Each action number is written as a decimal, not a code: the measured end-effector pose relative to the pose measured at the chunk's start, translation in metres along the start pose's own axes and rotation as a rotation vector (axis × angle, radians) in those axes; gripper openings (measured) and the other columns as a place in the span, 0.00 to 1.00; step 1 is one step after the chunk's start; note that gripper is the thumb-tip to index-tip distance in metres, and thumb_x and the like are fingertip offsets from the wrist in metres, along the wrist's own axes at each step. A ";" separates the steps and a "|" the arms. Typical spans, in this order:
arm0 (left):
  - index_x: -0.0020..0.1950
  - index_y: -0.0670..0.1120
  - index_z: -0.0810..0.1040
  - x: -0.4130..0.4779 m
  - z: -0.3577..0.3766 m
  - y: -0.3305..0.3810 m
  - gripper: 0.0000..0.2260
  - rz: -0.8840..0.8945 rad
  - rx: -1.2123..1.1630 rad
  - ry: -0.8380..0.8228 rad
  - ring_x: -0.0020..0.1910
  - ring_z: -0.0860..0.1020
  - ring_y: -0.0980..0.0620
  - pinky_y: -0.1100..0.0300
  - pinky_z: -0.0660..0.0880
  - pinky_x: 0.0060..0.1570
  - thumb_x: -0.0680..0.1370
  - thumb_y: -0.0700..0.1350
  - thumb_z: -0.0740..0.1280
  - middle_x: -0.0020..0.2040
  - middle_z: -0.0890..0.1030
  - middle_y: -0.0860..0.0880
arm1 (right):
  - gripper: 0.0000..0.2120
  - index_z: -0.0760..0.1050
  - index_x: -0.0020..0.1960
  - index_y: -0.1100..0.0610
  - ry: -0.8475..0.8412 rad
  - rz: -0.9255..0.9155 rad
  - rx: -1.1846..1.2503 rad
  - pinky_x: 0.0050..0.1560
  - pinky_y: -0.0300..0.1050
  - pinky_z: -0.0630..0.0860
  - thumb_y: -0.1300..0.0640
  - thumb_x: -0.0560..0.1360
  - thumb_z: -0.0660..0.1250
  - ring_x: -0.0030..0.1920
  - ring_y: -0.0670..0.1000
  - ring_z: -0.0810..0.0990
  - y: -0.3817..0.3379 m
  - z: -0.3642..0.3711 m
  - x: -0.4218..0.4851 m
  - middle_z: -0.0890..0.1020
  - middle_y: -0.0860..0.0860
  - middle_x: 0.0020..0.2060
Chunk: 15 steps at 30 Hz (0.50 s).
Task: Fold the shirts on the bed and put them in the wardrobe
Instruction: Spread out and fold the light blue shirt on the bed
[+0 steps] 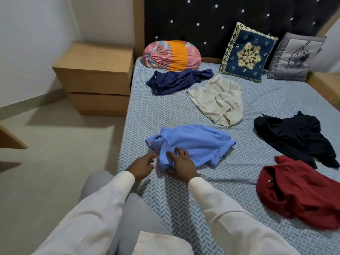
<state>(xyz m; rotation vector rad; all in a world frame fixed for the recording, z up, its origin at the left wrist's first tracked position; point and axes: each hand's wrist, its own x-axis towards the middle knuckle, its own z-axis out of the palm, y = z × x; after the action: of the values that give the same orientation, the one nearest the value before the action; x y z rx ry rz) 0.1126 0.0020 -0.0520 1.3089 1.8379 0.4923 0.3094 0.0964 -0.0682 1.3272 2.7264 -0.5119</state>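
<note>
Left hand [143,165], white-sleeved: fingers curled at the left edge of the light blue shirt [193,144]; whether fabric is held cannot be told.
Right hand [181,163]: laid on the same shirt, fingers bent into the cloth, thumb tucked under the near fold, fabric gripped.
Light blue shirt: crumpled, near edge of the bed [165,111], herringbone sheet.
Red shirt [298,194]: heaped, near right.
Black shirt [294,138]: spread just beyond the red.
Cream shirt [217,102]: bunched, mid-bed.
Navy shirt [176,80]: crumpled, touching the pink-and-orange bolster [171,55].
Blue embroidered cushion [246,52] and grey cushion [294,57]: propped against the studded headboard [220,15].
Bedside cabinet [95,76]: left of the bed.
</note>
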 end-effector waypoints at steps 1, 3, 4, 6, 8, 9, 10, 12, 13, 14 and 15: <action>0.73 0.49 0.68 -0.004 -0.004 -0.006 0.22 0.003 0.014 0.021 0.63 0.76 0.46 0.56 0.72 0.59 0.79 0.42 0.64 0.65 0.77 0.45 | 0.27 0.68 0.71 0.49 0.057 0.019 -0.044 0.56 0.58 0.75 0.49 0.74 0.68 0.70 0.64 0.64 -0.007 0.004 0.002 0.65 0.58 0.73; 0.72 0.48 0.68 -0.009 -0.010 -0.016 0.22 -0.001 0.015 0.055 0.59 0.78 0.45 0.56 0.73 0.58 0.79 0.43 0.67 0.63 0.78 0.43 | 0.16 0.75 0.58 0.54 0.126 -0.010 0.066 0.46 0.55 0.72 0.54 0.72 0.63 0.61 0.64 0.72 -0.013 -0.003 0.007 0.75 0.58 0.63; 0.73 0.48 0.68 -0.011 -0.014 -0.021 0.23 -0.003 0.004 0.079 0.58 0.78 0.45 0.56 0.73 0.58 0.78 0.43 0.68 0.63 0.78 0.43 | 0.10 0.74 0.50 0.55 0.143 -0.052 0.172 0.43 0.53 0.70 0.54 0.70 0.61 0.55 0.63 0.76 -0.015 -0.013 0.010 0.79 0.57 0.55; 0.76 0.47 0.64 -0.010 -0.021 -0.026 0.29 0.000 -0.009 0.138 0.61 0.77 0.45 0.55 0.73 0.61 0.77 0.42 0.70 0.67 0.76 0.41 | 0.05 0.71 0.43 0.54 0.175 -0.068 0.445 0.43 0.55 0.72 0.54 0.70 0.59 0.46 0.57 0.79 -0.017 -0.050 0.010 0.80 0.54 0.42; 0.80 0.49 0.55 -0.006 -0.023 -0.020 0.39 0.019 0.009 0.189 0.72 0.69 0.46 0.52 0.69 0.69 0.75 0.44 0.73 0.75 0.67 0.42 | 0.06 0.75 0.48 0.54 0.134 0.026 0.775 0.53 0.57 0.74 0.55 0.77 0.60 0.48 0.53 0.78 -0.026 -0.105 0.000 0.81 0.53 0.45; 0.81 0.50 0.50 -0.004 -0.023 -0.014 0.44 0.037 0.015 0.214 0.76 0.63 0.47 0.51 0.65 0.72 0.74 0.46 0.74 0.79 0.60 0.44 | 0.06 0.76 0.51 0.55 0.099 0.066 0.972 0.56 0.56 0.74 0.57 0.80 0.61 0.50 0.54 0.78 -0.029 -0.132 -0.008 0.81 0.55 0.47; 0.82 0.50 0.47 -0.002 -0.021 -0.005 0.48 0.060 0.002 0.247 0.78 0.57 0.49 0.51 0.62 0.73 0.72 0.48 0.76 0.80 0.54 0.46 | 0.09 0.79 0.51 0.57 0.068 0.082 1.187 0.55 0.54 0.75 0.58 0.82 0.60 0.50 0.54 0.79 -0.028 -0.156 -0.014 0.82 0.57 0.47; 0.81 0.48 0.52 0.009 -0.017 0.013 0.49 0.138 -0.010 0.300 0.78 0.56 0.48 0.50 0.60 0.74 0.69 0.53 0.78 0.80 0.55 0.45 | 0.17 0.85 0.44 0.56 0.013 0.004 1.500 0.49 0.45 0.79 0.59 0.82 0.59 0.45 0.51 0.84 -0.020 -0.199 -0.028 0.85 0.54 0.43; 0.78 0.46 0.62 0.015 -0.015 0.020 0.44 0.179 -0.012 0.291 0.75 0.62 0.46 0.48 0.63 0.73 0.68 0.57 0.77 0.76 0.63 0.43 | 0.16 0.87 0.42 0.55 0.001 -0.060 1.573 0.45 0.42 0.80 0.58 0.80 0.61 0.44 0.48 0.85 -0.017 -0.216 -0.033 0.86 0.52 0.42; 0.70 0.45 0.74 0.020 -0.011 0.027 0.33 0.208 -0.011 0.274 0.68 0.71 0.44 0.46 0.69 0.68 0.69 0.59 0.74 0.68 0.74 0.42 | 0.11 0.88 0.42 0.53 0.004 -0.108 1.625 0.46 0.40 0.81 0.55 0.75 0.67 0.45 0.47 0.86 -0.014 -0.228 -0.036 0.87 0.51 0.43; 0.58 0.44 0.80 0.021 -0.008 0.032 0.22 0.215 0.006 0.256 0.58 0.77 0.43 0.46 0.74 0.61 0.72 0.59 0.69 0.57 0.80 0.42 | 0.08 0.88 0.45 0.52 0.029 -0.132 1.660 0.48 0.40 0.81 0.51 0.69 0.74 0.48 0.47 0.86 -0.011 -0.236 -0.038 0.87 0.50 0.46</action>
<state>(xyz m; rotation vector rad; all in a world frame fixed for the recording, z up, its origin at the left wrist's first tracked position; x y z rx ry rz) 0.1229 0.0349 -0.0331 1.5135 1.9116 0.8020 0.3447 0.1379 0.1650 1.0567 1.9934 -3.0408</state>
